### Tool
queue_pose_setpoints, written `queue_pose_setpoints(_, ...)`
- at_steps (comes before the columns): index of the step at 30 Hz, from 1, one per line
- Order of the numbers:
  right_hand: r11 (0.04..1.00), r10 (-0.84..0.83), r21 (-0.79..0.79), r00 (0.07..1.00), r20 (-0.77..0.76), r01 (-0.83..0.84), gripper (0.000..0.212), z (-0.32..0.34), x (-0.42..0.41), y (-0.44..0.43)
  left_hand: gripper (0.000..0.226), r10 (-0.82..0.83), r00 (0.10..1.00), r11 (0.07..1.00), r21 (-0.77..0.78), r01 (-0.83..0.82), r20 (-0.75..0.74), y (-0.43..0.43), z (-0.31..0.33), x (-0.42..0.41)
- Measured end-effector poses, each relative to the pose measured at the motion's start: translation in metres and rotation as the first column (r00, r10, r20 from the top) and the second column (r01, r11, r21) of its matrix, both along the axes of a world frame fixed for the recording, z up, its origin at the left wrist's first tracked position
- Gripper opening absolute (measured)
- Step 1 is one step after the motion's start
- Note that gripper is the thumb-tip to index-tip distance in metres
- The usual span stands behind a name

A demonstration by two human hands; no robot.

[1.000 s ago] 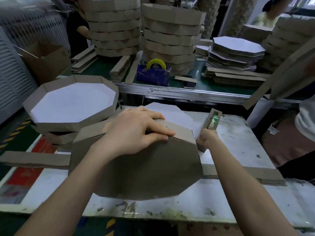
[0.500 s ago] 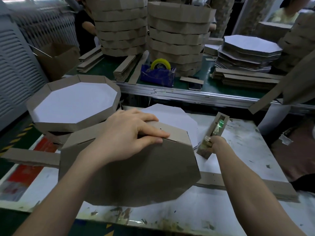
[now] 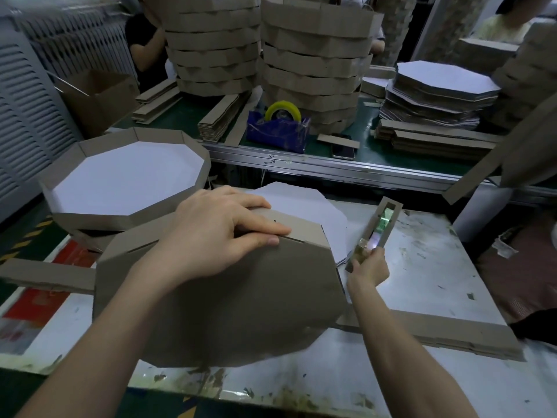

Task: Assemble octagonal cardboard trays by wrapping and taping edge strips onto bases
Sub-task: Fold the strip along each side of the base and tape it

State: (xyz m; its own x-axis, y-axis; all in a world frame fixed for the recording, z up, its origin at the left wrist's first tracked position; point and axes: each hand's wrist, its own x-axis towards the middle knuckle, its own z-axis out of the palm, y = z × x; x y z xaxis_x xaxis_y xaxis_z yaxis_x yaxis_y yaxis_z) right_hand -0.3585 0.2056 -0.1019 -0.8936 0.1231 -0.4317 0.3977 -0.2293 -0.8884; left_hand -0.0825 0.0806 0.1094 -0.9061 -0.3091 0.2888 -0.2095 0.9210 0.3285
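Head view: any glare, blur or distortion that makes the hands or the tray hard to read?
Head view: dim, even light; wide-angle lens bends lines near the edges; left hand and tray sharp; a green-white glint inside the cardboard-sleeved tool in the right hand; background people soft.

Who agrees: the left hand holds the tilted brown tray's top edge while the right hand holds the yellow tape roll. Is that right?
No. The head view shows the left hand on the tilted brown tray, but the right hand holds a narrow cardboard-cased tool; the yellow tape roll sits in its blue dispenser on the far bench.
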Motion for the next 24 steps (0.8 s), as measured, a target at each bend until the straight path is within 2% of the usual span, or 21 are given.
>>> queue_pose_setpoints(3, 0.998, 0.03, -0.046, 0.999, -0.045, -0.032, 0.017, -0.02, 0.009, 0.016, 0.021, -0.002, 1.0, 1.0, 0.001, 0.002, 0.003, 0.0, 0.0, -0.001)
queue_pose_setpoints(6, 0.976, 0.174, 0.15, 0.979, -0.104, -0.158, 0.028, -0.029, 0.008, 0.03, 0.025, -0.007, 1.0, 1.0, -0.005, 0.007, 0.006, 0.002, 0.001, 0.0)
queue_pose_setpoints(9, 0.924, 0.263, 0.325, 0.953, -0.152, -0.203, 0.029, -0.035, 0.005, 0.04, 0.023, -0.014, 1.0, 1.0, -0.011, 0.014, 0.001, 0.004, 0.0, 0.0)
queue_pose_setpoints(13, 0.91, 0.296, 0.353, 0.938, -0.182, -0.218, 0.028, -0.04, -0.002, 0.045, 0.025, -0.007, 1.0, 1.0, -0.027, 0.007, -0.01, 0.004, -0.001, 0.004)
queue_pose_setpoints(18, 0.929, 0.285, 0.29, 0.943, -0.171, -0.229, 0.029, -0.041, -0.012, 0.049, 0.025, -0.01, 1.0, 1.0, -0.021, 0.009, -0.011, 0.002, -0.001, 0.007)
queue_pose_setpoints(24, 0.929, 0.182, 0.349, 0.973, -0.14, -0.123, 0.018, -0.047, -0.023, 0.056, 0.025, -0.025, 0.999, 1.0, -0.006, 0.024, -0.025, -0.002, -0.002, 0.01)
